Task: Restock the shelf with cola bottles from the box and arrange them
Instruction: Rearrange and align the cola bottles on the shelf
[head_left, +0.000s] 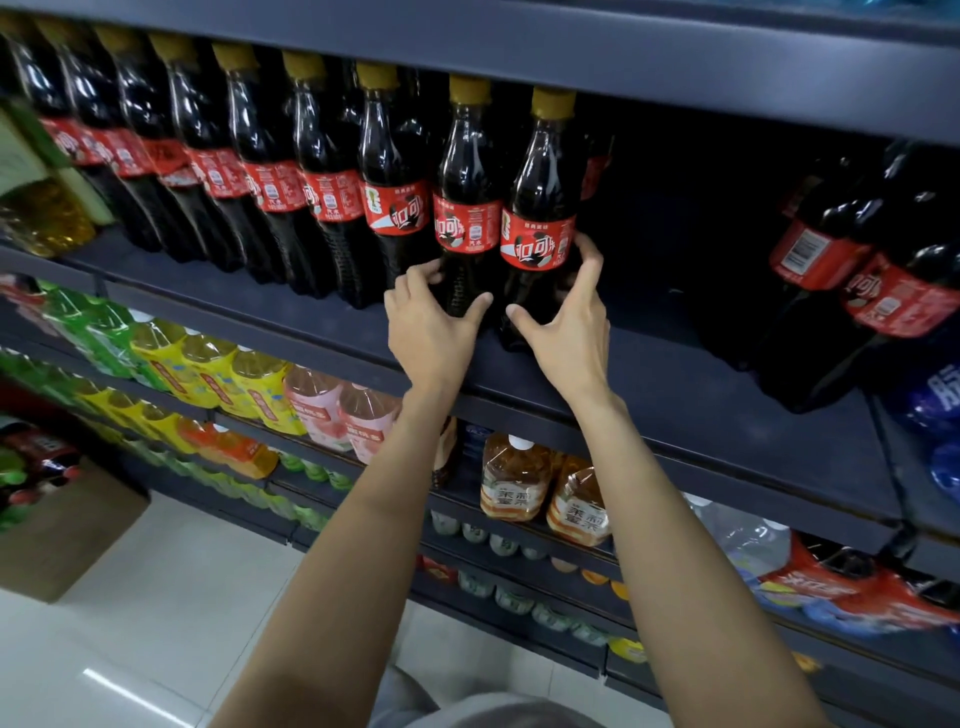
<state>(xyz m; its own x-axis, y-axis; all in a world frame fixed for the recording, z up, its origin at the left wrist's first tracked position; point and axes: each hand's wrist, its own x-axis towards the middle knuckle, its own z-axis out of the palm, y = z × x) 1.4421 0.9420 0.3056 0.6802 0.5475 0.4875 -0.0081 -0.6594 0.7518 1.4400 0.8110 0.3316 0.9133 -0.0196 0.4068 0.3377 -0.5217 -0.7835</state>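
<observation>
A row of cola bottles with red labels and gold caps stands along the dark shelf (675, 384). My left hand (434, 327) grips the lower body of the second bottle from the right end (467, 208). My right hand (569, 322) grips the base of the rightmost bottle (540, 218), fingers wrapped behind it. Both bottles stand upright at the shelf's front edge, side by side and touching.
Bare shelf lies to the right of the row, then larger cola bottles (872, 280) at the far right. Yellow, pink and amber drinks fill the lower shelves. A cardboard box (62, 530) with bottles sits on the tiled floor at lower left.
</observation>
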